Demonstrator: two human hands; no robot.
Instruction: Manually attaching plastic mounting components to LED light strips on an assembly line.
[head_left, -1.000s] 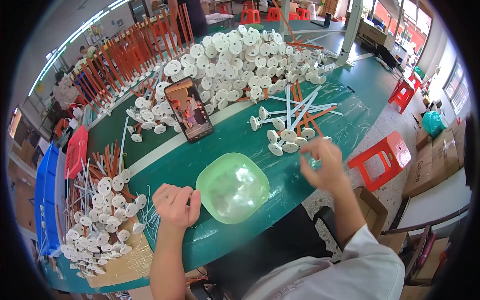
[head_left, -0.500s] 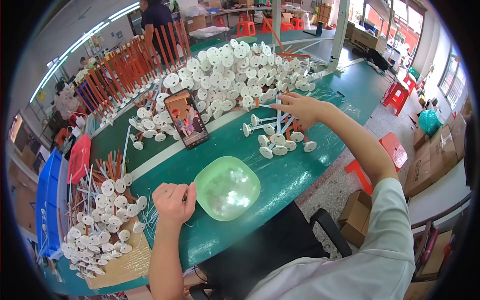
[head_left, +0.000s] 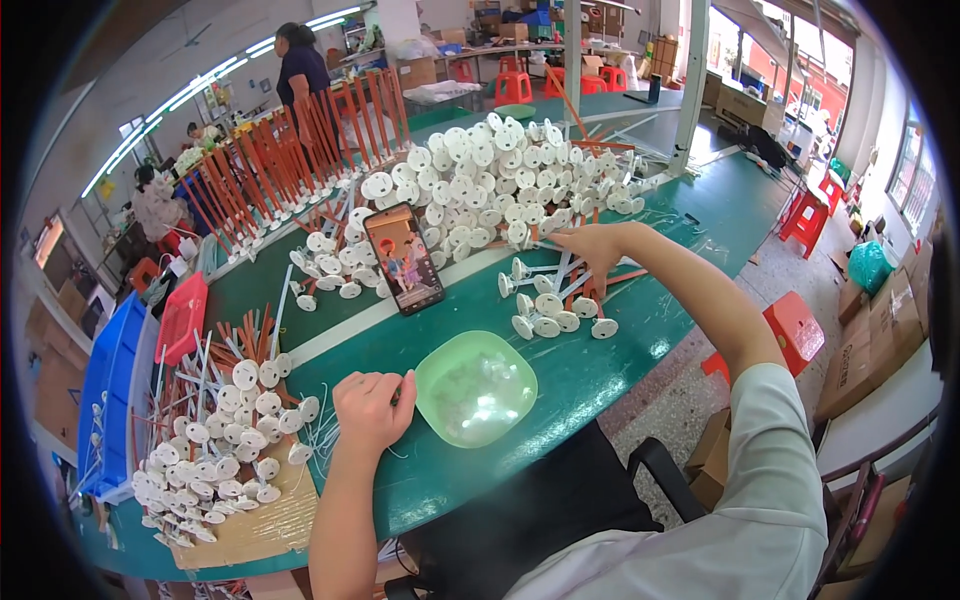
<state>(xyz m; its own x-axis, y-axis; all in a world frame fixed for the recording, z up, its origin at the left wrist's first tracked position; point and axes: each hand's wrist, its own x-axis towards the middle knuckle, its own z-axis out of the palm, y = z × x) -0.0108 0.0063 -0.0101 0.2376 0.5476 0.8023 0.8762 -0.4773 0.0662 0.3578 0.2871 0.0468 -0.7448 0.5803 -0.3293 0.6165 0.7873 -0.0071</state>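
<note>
My left hand (head_left: 372,408) rests on the green table, fingers curled and thumb beside the rim of a light green bowl (head_left: 434,392). Whatever those fingers hold, if anything, is hidden. The bowl contains something shiny and clear. My right hand (head_left: 600,245) reaches over a small pile of thin sticks with round white discs (head_left: 546,304) on their ends. Its fingers point down among the white and orange-red sticks; their tips are partly hidden, so a grip cannot be made out. A large heap of similar disc-ended sticks (head_left: 500,175) lies just beyond.
A phone (head_left: 403,260) with a lit screen leans by the heap. More disc-ended sticks (head_left: 232,432) lie on cardboard at left, near a blue bin (head_left: 112,380) and red tray (head_left: 181,318). Orange-red sticks (head_left: 275,165) stand in rows behind. A person (head_left: 298,75) is beyond them.
My right hand has lowered and its spread fingers have bent down among the sticks. The whole view has shifted slightly. My left hand keeps its place beside the bowl.
</note>
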